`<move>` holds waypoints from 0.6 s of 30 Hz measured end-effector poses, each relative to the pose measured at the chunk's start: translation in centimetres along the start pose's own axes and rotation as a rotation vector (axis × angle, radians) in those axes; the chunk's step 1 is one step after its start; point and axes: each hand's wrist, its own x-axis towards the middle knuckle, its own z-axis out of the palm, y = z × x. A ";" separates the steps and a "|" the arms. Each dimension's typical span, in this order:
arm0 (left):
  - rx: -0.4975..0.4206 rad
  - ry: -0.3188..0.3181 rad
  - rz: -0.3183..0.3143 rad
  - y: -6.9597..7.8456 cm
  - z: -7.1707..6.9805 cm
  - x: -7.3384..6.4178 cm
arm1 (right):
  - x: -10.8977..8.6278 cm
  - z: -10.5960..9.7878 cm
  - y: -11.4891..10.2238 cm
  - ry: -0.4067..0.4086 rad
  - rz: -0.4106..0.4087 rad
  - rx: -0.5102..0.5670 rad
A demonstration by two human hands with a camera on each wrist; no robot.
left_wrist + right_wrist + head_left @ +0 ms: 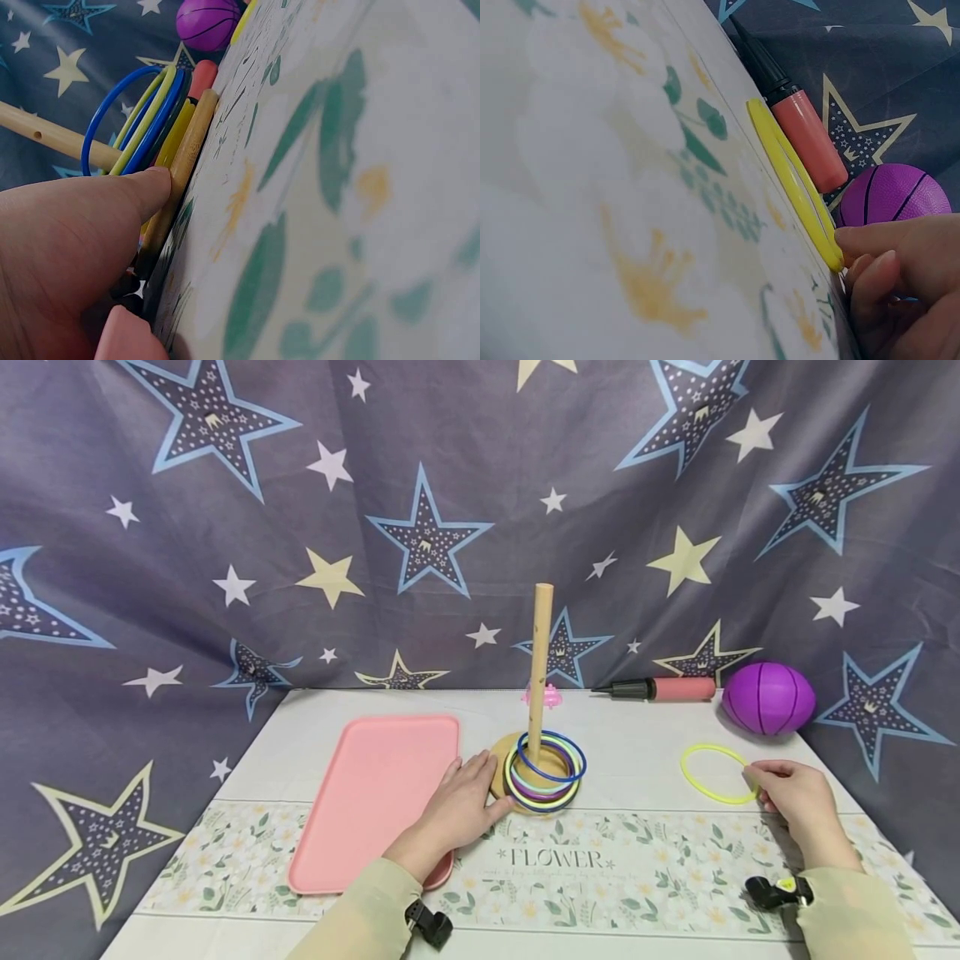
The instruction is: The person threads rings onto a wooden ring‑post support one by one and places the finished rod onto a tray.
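A wooden ring-toss stand point(540, 677) with an upright peg stands mid-table. Several coloured rings point(551, 789), blue, pale yellow and purple among them, lie around the peg on its round base point(501, 766). My left hand point(459, 803) rests against the left side of that base with fingers extended, and its thumb point(154, 187) touches the front rim. On the right, a yellow ring point(705, 793) lies on or just above the table, and my right hand point(798, 793) pinches its near right edge between thumb and fingers. The right fingertips are partly hidden.
A pink tray point(375, 793) lies left of the stand, partly under my left forearm. At the back are a red and black hand pump point(675, 688), a purple ball point(768, 697) and a small pink object point(551, 696) behind the peg. A star-patterned curtain point(450, 635) hangs behind the table.
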 end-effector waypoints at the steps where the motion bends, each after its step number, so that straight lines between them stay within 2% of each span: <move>1: 0.001 0.000 0.001 0.0 0.0 0.0 | 0.0 0.0 0.0 -0.001 -0.008 -0.009; 9: 0.001 -0.002 0.002 0.0 0.0 0.0 | -0.2 -0.1 -0.2 -0.001 -0.005 -0.035; 18: -0.004 -0.002 -0.001 0.0 0.0 0.0 | -0.1 -0.2 -0.1 0.020 -0.030 -0.125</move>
